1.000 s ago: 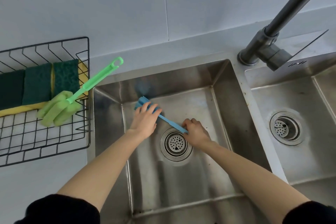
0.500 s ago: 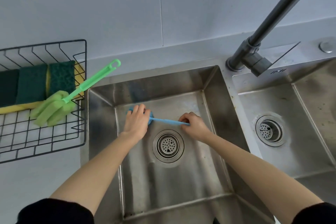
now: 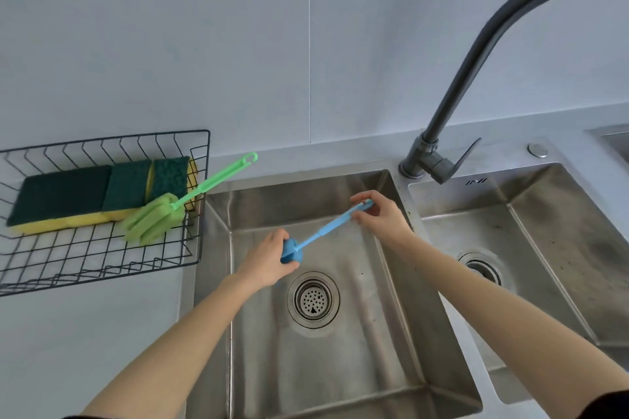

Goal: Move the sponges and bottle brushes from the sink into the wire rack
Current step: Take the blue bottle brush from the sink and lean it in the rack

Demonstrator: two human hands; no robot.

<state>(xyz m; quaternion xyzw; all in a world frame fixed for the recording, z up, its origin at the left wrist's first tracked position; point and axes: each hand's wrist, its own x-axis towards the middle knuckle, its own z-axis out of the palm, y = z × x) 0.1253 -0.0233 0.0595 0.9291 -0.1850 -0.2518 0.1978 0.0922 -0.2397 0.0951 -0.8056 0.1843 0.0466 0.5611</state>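
Both my hands hold a blue bottle brush (image 3: 325,230) above the left sink basin (image 3: 343,360). My left hand (image 3: 269,260) is wrapped around its blue sponge head, and my right hand (image 3: 381,216) pinches the far end of its handle. On the counter to the left stands the black wire rack (image 3: 102,258). Inside it lie three green-and-yellow sponges (image 3: 98,192) side by side. A green bottle brush (image 3: 183,204) rests on the rack's right edge, its handle sticking out over the sink's corner.
A dark curved faucet (image 3: 476,54) rises between the two basins, its lever pointing right. The right basin (image 3: 558,258) has its own drain. The left basin's drain (image 3: 313,299) lies below my hands. A grey wall stands behind.
The blue brush has come up off the basin floor, held at both ends. My right hand rose toward the back right corner. The view tilted upward.
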